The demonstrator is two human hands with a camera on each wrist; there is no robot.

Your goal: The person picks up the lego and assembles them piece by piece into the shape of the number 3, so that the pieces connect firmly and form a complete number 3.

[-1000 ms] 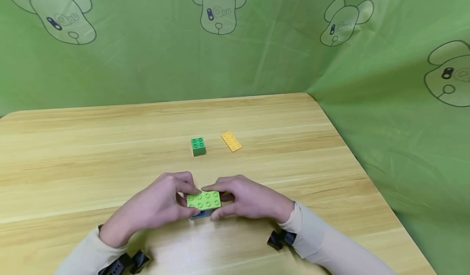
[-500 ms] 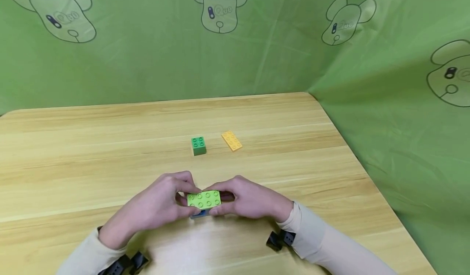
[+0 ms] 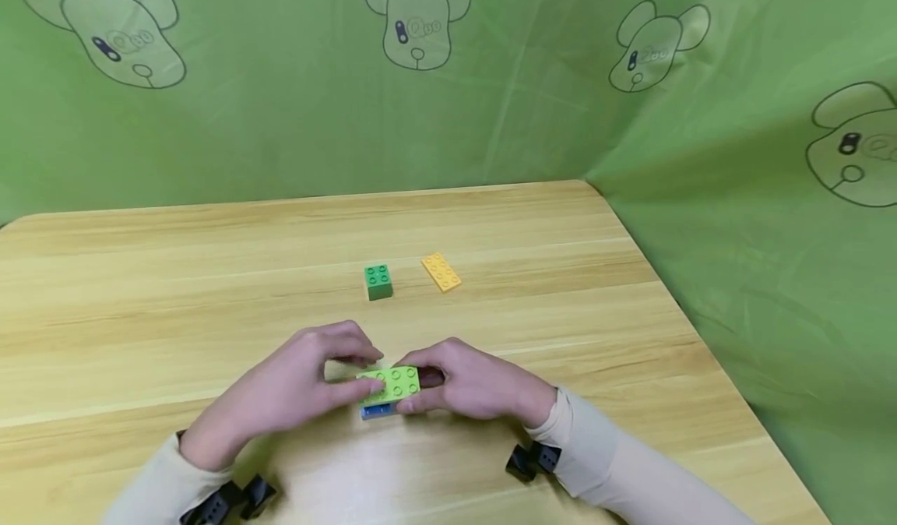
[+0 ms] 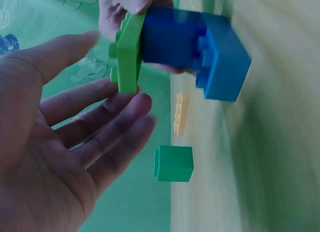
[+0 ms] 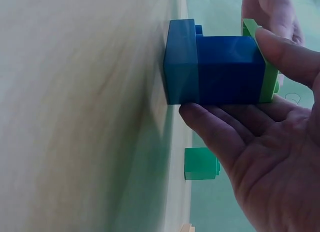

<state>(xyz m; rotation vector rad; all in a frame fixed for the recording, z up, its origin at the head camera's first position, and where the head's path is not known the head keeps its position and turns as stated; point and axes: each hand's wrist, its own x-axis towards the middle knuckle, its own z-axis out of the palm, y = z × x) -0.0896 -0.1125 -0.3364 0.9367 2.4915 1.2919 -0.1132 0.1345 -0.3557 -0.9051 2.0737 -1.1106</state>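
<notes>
Left sleeve (image 3: pixel 164 482): pale, with a black unit (image 3: pixel 259 496) at the wrist.
Left hand (image 3: pixel 287 385): loosely spread, thumb well clear of the fingers; I see it gripping nothing. From the head view its thumb overlaps the lime plate (image 3: pixel 404 383); its own wrist view shows me that thumb apart from the plate and the fingertips at the plate's edge, though whether they touch I cannot tell.
Lower block (image 4: pixel 225 66): blue, the base of the stack (image 5: pixel 220 66) between the hands, studs bare at its left end. I cannot tell whether it touches the surface (image 3: pixel 561 291).
Green brick (image 3: pixel 378 282): on the surface beyond the stack, studs up.
Lime plate: top of the stack, studs up, jutting left past the upper block (image 4: pixel 172 36), over the bare studs.
Upper block: darker blue, between the lower block and the plate.
Yellow plate (image 3: pixel 441 272): flat on the surface, slanted, right of the green brick and apart from it.
Right hand (image 3: pixel 473 381): pinches the stack, thumb on my near side, fingers along the far side.
Right sleeve (image 3: pixel 617 463): pale, second black unit (image 3: pixel 522 463) at the wrist.
Green cloth (image 3: pixel 771 291): hangs behind the surface and along its right side.
</notes>
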